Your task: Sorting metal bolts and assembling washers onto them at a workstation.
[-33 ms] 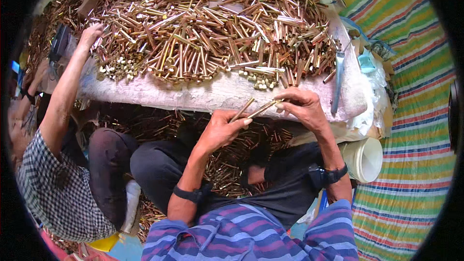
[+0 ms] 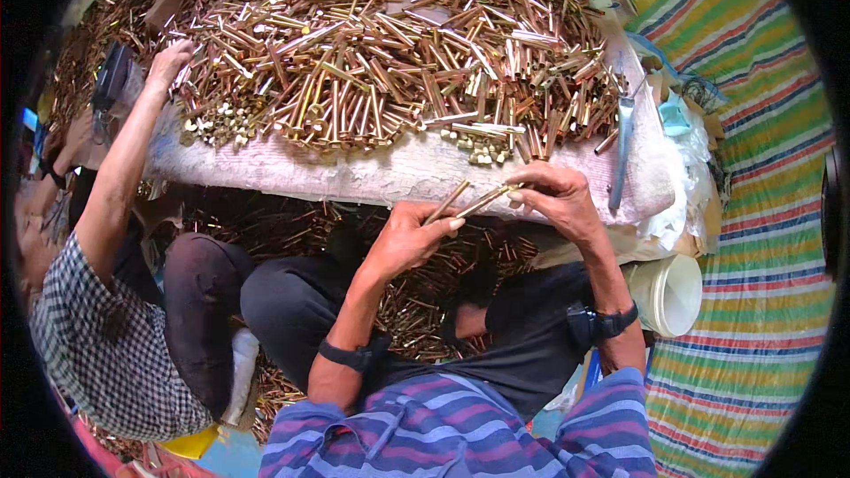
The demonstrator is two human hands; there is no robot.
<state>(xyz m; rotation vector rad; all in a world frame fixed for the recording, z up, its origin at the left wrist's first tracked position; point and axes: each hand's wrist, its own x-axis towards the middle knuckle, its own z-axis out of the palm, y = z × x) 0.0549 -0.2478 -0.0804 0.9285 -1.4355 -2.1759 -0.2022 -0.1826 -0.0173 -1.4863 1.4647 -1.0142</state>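
My left hand (image 2: 409, 241) is closed around two thin brass-coloured metal tubes. One metal tube (image 2: 449, 201) sticks up from the fist, pointing away from me. The other metal tube (image 2: 482, 202) slants to the right from beneath my left thumb. At its far end the thumb and fingers of my right hand (image 2: 556, 198) pinch together; whether a small separate piece sits there is too fine to tell. Both hands hover over my lap, just in front of the padded table edge (image 2: 292, 172). Beyond them a large pile of similar tubes (image 2: 372, 44) covers the table.
Small pale metal pieces (image 2: 485, 152) lie in a group near the edge, with another group (image 2: 221, 124) farther left. A blue-handled tool (image 2: 622, 146) rests at the table's right. A white bucket (image 2: 677, 295) lies tipped beside my right arm. At left, a co-worker's hand (image 2: 168, 62) reaches into the pile.
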